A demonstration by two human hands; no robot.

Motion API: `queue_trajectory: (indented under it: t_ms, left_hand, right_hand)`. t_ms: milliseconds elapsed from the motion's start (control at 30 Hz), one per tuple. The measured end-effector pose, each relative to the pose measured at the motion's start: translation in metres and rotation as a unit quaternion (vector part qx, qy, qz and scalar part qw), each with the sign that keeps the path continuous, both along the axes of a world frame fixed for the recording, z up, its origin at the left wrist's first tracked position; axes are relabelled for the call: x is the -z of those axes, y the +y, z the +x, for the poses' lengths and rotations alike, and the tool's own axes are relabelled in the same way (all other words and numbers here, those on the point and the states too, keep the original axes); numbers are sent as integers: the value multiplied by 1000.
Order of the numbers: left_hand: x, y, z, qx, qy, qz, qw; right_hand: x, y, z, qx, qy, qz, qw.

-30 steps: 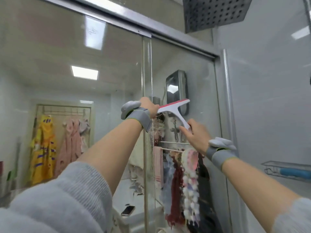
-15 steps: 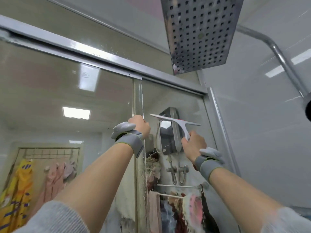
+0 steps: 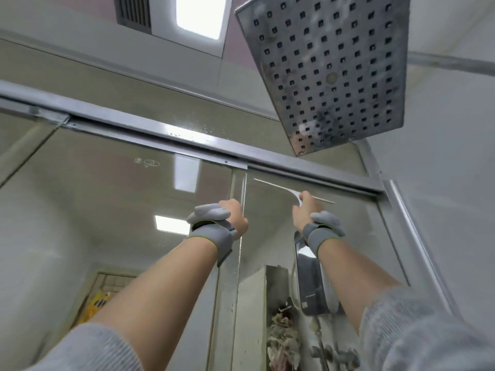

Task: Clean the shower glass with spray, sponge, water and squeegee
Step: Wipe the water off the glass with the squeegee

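1. Nearest the camera, two grey sleeves point(image 3: 88, 352) sit pushed back from bare forearms, and each wrist wears a grey band point(image 3: 214, 235) with a pale pod on it.
2. Up at arm's reach, the left hand point(image 3: 235, 216) has its fingers curled round the vertical edge of the sliding glass panel point(image 3: 242, 188); the fingertips go behind the edge and cannot be seen.
3. Just to the right, the right hand point(image 3: 305, 211) grips the handle of the white squeegee point(image 3: 292, 192), fingers wrapped tight about it, the thumb side toward the camera.
4. The squeegee's thin blade lies against the shower glass point(image 3: 348, 236), tilted down to the right, just below the metal top rail point(image 3: 294, 163) and near the upper right corner of the pane.
5. Beyond the glass hang a chrome water heater point(image 3: 313, 285), a tap fitting, and some cloths; a ceiling light shows through the left pane.
6. Overhead, a square perforated shower head point(image 3: 329, 73) hangs above the right hand, with a ceiling vent and lamp point(image 3: 198, 17) farther off.
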State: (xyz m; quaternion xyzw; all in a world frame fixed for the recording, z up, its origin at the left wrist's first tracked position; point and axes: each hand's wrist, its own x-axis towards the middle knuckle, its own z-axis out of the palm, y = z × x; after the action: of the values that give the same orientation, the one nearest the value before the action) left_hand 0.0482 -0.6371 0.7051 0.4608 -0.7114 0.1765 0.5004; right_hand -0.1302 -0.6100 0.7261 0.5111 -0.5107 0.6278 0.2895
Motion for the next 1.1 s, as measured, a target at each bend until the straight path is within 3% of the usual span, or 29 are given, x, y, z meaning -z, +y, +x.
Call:
queue_trajectory:
  t_ms: [133,433,633,933,1100]
  left_hand:
    - [-1,-5,-7,-26,-10,6,1000]
    - [0,-17,-8,-71,-17,-18,997]
    - [17,-17,1,-70,-12,-39,997]
    - [97,-7,16,0,-18,56,998]
    - [183,-1,24,28,-57,147,987]
  right_hand:
    - [-15,-13,-6,22,-10,4,1000]
    - [-40,-16,4,-31,20,34,999]
    - [-37,-18,-6,31,50,51,997]
    - [79,-11,-18,41,77,133,987]
    - [207,17,-1,24,46,200,978]
